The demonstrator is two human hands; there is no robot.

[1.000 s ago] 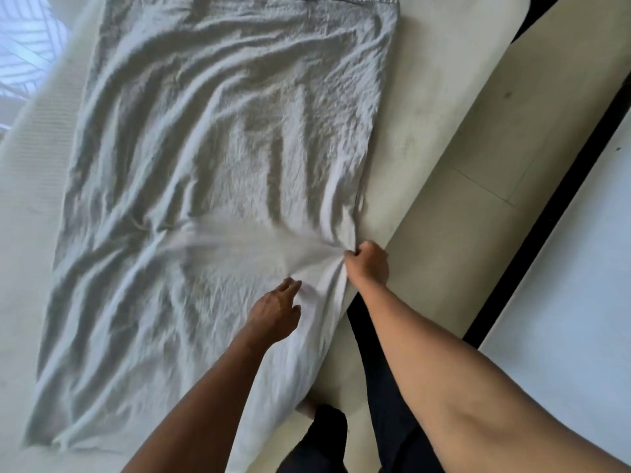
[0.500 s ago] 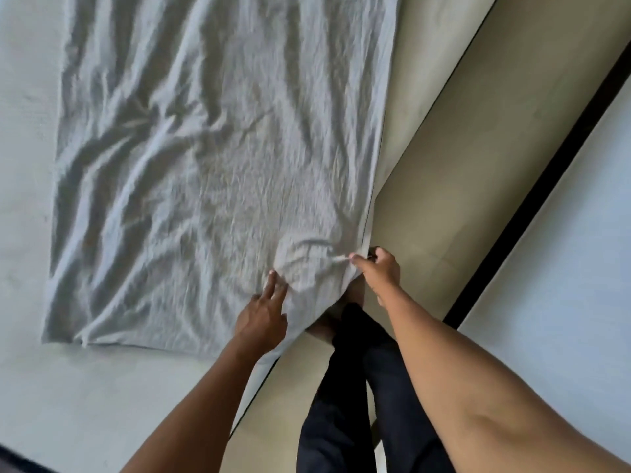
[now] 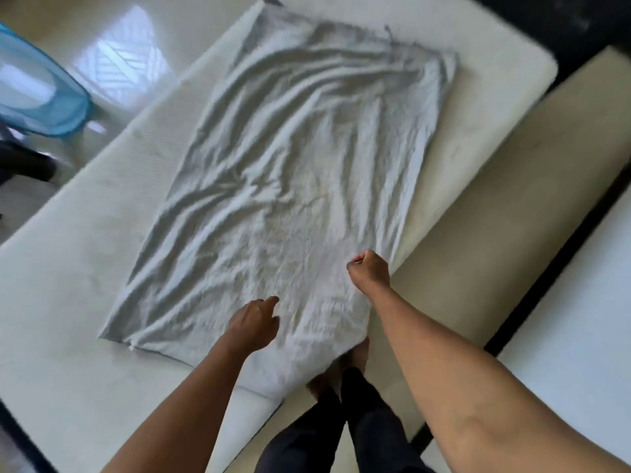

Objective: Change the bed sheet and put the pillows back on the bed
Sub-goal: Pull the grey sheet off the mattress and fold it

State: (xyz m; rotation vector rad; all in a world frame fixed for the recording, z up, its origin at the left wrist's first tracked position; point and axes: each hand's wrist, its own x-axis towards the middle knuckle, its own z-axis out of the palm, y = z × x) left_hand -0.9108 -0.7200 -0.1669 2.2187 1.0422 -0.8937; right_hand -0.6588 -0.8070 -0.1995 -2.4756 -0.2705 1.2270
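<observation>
One grey bed sheet point(image 3: 290, 186) lies wrinkled and flat on one bare mattress point(image 3: 85, 250), stretching away from both sets of fingers. Right hand point(image 3: 370, 269): fingers point(image 3: 358, 259) curled into a fist at the sheet's right edge, gripping the cloth there, the rest of the sheet lying to their left and beyond. Left hand point(image 3: 254, 324): fingers point(image 3: 271, 300) loosely curled, holding nothing, over the sheet's near end; contact with the cloth cannot be told; two hands counted.

Pale grey sheet point(image 3: 290, 186), cream mattress point(image 3: 85, 268), translucent blue bin point(image 3: 41, 107).
</observation>
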